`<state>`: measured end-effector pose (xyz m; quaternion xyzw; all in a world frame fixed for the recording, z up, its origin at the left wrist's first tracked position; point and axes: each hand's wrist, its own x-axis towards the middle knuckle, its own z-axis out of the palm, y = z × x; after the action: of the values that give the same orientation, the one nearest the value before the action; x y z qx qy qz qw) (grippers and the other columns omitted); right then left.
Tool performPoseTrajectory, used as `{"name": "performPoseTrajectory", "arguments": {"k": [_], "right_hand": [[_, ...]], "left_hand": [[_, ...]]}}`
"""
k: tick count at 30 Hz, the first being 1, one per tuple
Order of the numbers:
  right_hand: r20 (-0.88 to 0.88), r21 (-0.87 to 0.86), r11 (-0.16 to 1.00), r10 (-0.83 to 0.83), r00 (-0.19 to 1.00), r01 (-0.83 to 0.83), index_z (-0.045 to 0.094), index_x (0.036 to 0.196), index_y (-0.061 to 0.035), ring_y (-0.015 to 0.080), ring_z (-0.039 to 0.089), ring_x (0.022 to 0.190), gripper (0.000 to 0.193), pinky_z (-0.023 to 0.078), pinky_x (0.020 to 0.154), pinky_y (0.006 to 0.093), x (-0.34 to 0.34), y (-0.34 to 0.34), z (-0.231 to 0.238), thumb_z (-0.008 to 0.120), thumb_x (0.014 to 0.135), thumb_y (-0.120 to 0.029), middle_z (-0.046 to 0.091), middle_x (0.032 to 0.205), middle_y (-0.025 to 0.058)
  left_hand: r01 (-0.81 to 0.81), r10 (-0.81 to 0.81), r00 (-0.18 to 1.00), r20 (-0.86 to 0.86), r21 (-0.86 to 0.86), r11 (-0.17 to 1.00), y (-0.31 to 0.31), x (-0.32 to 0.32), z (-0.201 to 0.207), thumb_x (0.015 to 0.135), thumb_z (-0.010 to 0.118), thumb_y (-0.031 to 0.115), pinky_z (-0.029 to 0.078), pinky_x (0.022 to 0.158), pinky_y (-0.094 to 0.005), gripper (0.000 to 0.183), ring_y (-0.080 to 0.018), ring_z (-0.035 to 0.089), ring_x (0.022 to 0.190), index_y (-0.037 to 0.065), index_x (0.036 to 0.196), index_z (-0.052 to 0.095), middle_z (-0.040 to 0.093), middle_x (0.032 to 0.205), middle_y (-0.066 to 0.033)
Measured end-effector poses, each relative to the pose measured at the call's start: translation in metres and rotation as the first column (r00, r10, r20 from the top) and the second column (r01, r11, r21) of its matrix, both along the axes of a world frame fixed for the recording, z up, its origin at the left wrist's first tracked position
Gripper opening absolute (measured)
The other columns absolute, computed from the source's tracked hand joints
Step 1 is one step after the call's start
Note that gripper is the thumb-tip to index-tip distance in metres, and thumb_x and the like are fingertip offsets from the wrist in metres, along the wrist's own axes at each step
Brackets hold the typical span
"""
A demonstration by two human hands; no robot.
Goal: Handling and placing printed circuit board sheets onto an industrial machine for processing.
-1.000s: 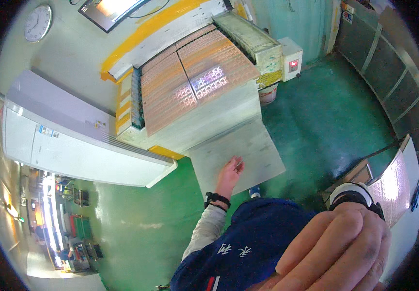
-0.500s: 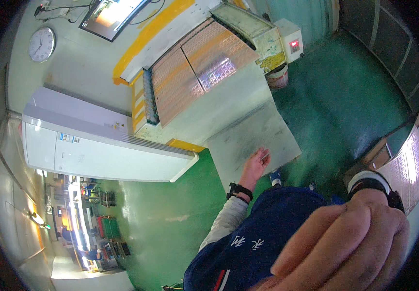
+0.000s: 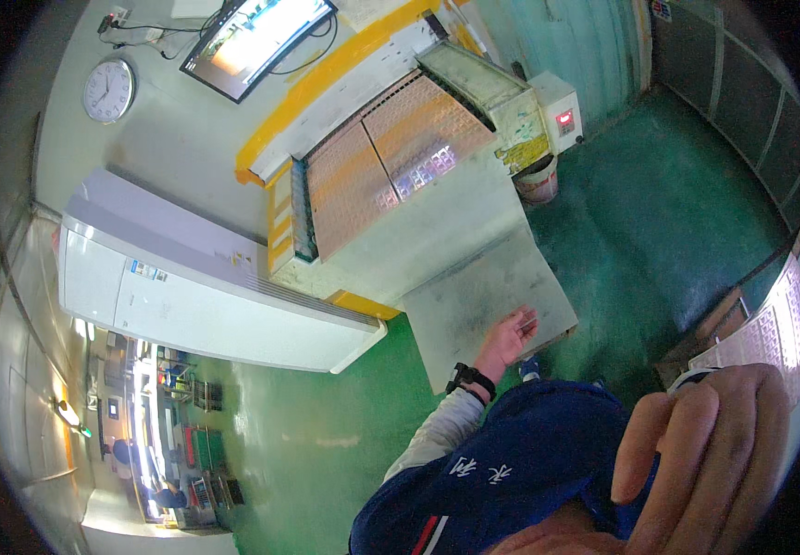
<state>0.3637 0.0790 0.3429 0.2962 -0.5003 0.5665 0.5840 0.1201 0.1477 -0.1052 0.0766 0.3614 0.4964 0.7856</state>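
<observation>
My left hand (image 3: pixel 509 338) hangs low in front of me, fingers loosely stretched, with a dark band on the wrist. It shows against a flat grey sheet (image 3: pixel 474 305) on the floor; a thin pale line shows at its fingers, and I cannot tell what that is. Very close to the view, at the lower right, is my right hand (image 3: pixel 719 444). Its long fingers stretch downward, the tips partly cut off by the lower edge, with no object visible in them. Beyond the grey sheet stands a low bench with copper-coloured patterned panels (image 3: pixel 390 157) on its top.
A white cabinet-style air conditioner (image 3: pixel 215 296) stands left of the bench. A bucket (image 3: pixel 539 180) sits below a control box (image 3: pixel 559 116) with a red display. Another patterned panel (image 3: pixel 770 324) leans at the right. A wall screen (image 3: pixel 252 42) and clock (image 3: pixel 109 91) are at the upper left.
The view has shifted, so the room sits slightly lower and farther right. My right hand has moved right, and its fingers have spread a little. My left hand keeps much the same pose.
</observation>
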Motion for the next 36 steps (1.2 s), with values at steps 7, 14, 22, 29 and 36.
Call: {"name": "performPoseTrajectory", "arguments": {"k": [7,14,22,29,36], "right_hand": [[0.339,-0.170,0.964,-0.137,0.931,0.204,0.064,0.078,-0.0201,0.0165,0.062,0.083,0.013,0.044,0.086,0.0289,0.000,-0.009,0.004,0.061,0.090,-0.021,0.070,0.077,-0.0018],[0.327,0.023,0.941,-0.326,0.887,0.338,0.064,0.084,-0.0188,0.0192,0.062,0.088,0.006,0.044,0.088,0.0312,0.009,0.017,0.002,0.062,0.089,-0.021,0.070,0.081,0.0007],[0.195,0.080,0.912,-0.409,0.891,0.401,0.063,0.085,-0.0167,0.0201,0.061,0.087,0.005,0.045,0.086,0.0316,-0.002,0.033,-0.002,0.061,0.089,-0.019,0.069,0.081,0.0022],[0.099,0.066,0.868,-0.497,0.862,0.493,0.063,0.086,-0.0148,0.0208,0.061,0.086,0.004,0.045,0.084,0.0319,0.004,0.037,-0.001,0.060,0.088,-0.018,0.068,0.081,0.0035],[0.073,0.042,0.768,-0.640,0.765,0.639,0.062,0.086,-0.0130,0.0216,0.061,0.085,0.004,0.046,0.082,0.0321,0.035,0.042,-0.008,0.060,0.087,-0.017,0.068,0.082,0.0048]], "left_hand": [[-0.046,0.046,0.998,-0.050,-0.012,0.999,-0.033,-0.020,0.003,0.095,0.052,0.017,0.049,0.092,-0.0372,0.032,-0.0250,0.058,0.105,0.005,0.125,0.050,0.058,0.121,-0.0127],[-0.020,0.018,0.997,-0.079,-0.020,1.000,-0.004,-0.027,-0.018,0.096,0.051,0.017,0.049,0.092,-0.0369,0.029,-0.0244,0.057,0.105,0.005,0.122,0.052,0.058,0.121,-0.0128],[-0.028,0.022,0.996,-0.085,-0.073,0.997,0.000,-0.028,0.005,0.093,0.054,0.014,0.048,0.094,-0.0372,0.030,-0.0248,0.058,0.106,0.004,0.122,0.053,0.059,0.118,-0.0102],[-0.007,0.002,0.998,-0.065,-0.067,0.998,0.013,-0.029,-0.014,0.094,0.055,0.015,0.047,0.092,-0.0364,0.030,-0.0239,0.058,0.103,0.003,0.121,0.055,0.062,0.113,-0.0099],[0.107,-0.119,0.988,-0.096,-0.124,0.986,0.063,0.009,-0.002,0.095,0.053,0.015,0.047,0.091,-0.0363,0.029,-0.0239,0.058,0.103,0.003,0.120,0.056,0.062,0.111,-0.0093]]}}
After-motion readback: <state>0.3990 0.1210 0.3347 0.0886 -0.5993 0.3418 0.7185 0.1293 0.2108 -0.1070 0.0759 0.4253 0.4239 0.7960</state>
